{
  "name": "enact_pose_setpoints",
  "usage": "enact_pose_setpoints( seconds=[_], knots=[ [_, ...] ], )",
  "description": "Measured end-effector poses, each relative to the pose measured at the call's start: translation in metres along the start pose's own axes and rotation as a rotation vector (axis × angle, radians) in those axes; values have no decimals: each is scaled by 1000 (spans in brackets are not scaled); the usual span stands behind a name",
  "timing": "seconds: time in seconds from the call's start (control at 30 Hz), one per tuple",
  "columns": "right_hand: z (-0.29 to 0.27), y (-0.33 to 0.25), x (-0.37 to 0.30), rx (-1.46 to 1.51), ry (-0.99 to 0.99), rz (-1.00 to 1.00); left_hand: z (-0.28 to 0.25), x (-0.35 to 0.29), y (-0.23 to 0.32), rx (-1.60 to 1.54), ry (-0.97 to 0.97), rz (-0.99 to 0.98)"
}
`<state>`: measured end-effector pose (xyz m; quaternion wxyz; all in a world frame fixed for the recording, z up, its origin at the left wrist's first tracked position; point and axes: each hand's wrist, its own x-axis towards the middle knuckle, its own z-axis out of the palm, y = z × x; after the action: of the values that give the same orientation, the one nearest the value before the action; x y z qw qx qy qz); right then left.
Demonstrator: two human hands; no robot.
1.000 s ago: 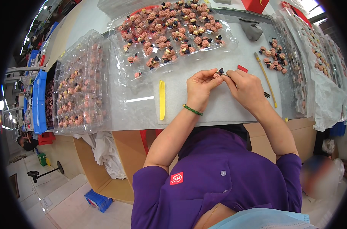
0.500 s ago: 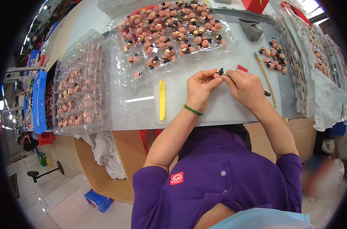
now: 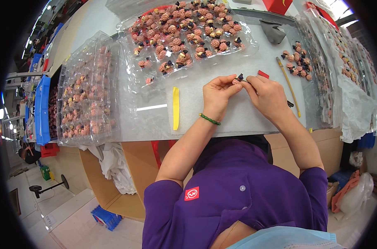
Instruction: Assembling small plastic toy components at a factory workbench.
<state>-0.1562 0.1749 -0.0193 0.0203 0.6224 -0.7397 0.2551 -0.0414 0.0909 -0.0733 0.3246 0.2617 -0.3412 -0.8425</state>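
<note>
Over the pale mat (image 3: 201, 112) my two hands meet. My left hand (image 3: 217, 93), with a green bead bracelet at its wrist, pinches a small pink knobbly figurine (image 3: 236, 81) with a dark top. My right hand (image 3: 266, 94) is closed, thumb and forefinger against the figurine's right side. A thin dark tool (image 3: 245, 81) shows at these fingertips; most of it is hidden by the fingers. Beyond my hands stands a clear plastic tray (image 3: 248, 45) full of similar pink figurines. To the right lies a loose group of figurines (image 3: 297, 62).
A yellow strip (image 3: 175, 108) lies left of my hands. Close to my right hand are a red piece (image 3: 263, 74), a yellow stick (image 3: 288, 86) and a black rod end (image 3: 290, 103). Stacked clear trays (image 3: 89, 83) stand left; more wrapped trays (image 3: 342, 62) stand right. A grey cloth (image 3: 273, 32) lies behind.
</note>
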Motion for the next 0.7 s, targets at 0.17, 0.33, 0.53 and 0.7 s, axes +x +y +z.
enact_pose_setpoints(
  seconds=[0.17,0.33,0.53,0.7],
  knots=[
    [0,4,2,-1,20,-79,0,0,0,-14,7,3],
    [-4,5,4,4,-12,-129,0,0,0,-8,0,-5],
    [3,5,1,15,27,-67,0,0,0,10,3,-7],
    [0,4,2,8,28,-86,-1,0,0,-6,2,-1]
  ],
)
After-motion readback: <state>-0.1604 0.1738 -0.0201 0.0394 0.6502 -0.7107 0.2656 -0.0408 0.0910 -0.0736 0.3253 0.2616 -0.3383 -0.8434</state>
